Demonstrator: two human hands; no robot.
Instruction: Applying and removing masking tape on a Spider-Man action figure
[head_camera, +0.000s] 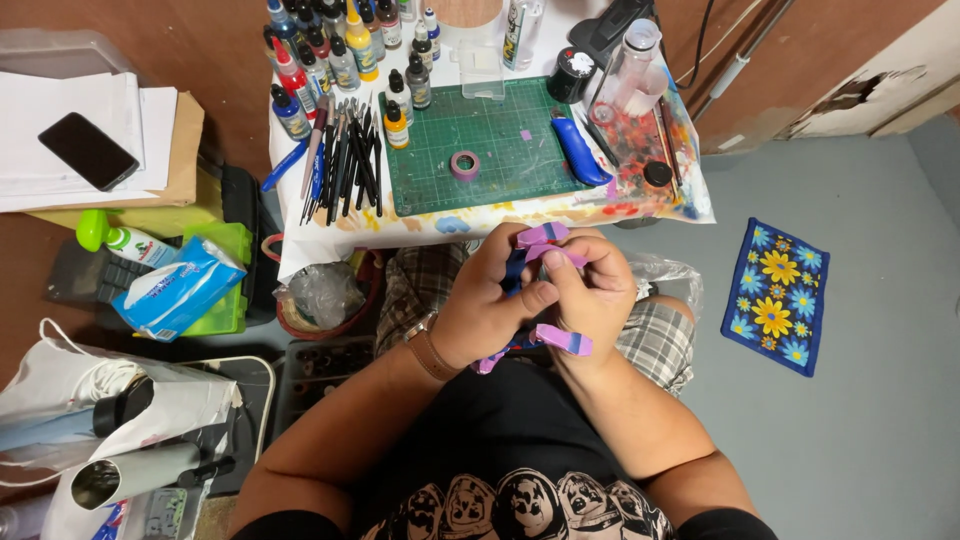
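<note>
Both hands meet over my lap, closed around a small dark blue model piece (516, 270) with purple-taped tips sticking out above and below. My left hand (485, 305) grips it from the left side, thumb pressed near the middle. My right hand (595, 290) holds it from the right, fingers curled over the top purple tip (543, 235). Another purple-taped end (563, 340) pokes out under my right hand. Most of the piece is hidden by my fingers.
Ahead stands a small table with a green cutting mat (480, 150), a purple tape roll (464, 165), a blue knife (578, 152), brushes (345, 160) and several paint bottles (320, 55). A tissue pack (175, 290) and phone (88, 150) lie left. A flowered mat (778, 295) lies right.
</note>
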